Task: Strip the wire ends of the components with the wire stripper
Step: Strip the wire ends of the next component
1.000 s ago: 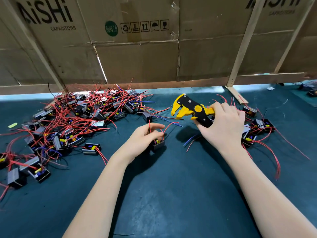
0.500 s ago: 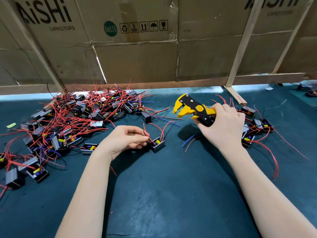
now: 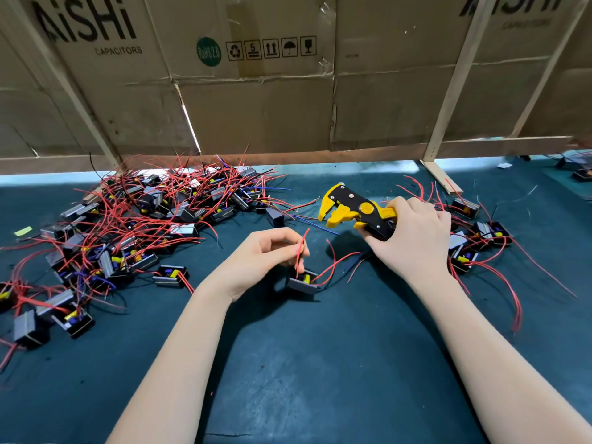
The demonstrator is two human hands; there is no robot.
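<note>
On a dark teal tabletop [image 3: 320,363], seen from a head-worn camera looking down, two bare forearms reach forward. At centre, the left hand [image 3: 259,261] pinches a red wire [image 3: 301,251] between its thumb and curled fingers [image 3: 290,248]. That wire rises from a small black component [image 3: 301,282] resting on the tabletop just beside the hand; a second red wire curves away from it to the right. Farther right, the right hand [image 3: 413,238] grips the handles of a yellow and black wire stripper [image 3: 355,213], fingers wrapped around them. The tool is held above the tabletop, its jaws parted and pointing left, apart from the pinched wire. A large pile of components [image 3: 137,225] with tangled red and blue wires fills the left side. A smaller group of components [image 3: 474,238] lies behind the right hand. Flattened cardboard boxes [image 3: 256,107] printed "AiSHi CAPACITORS" form a wall along the back edge.
</note>
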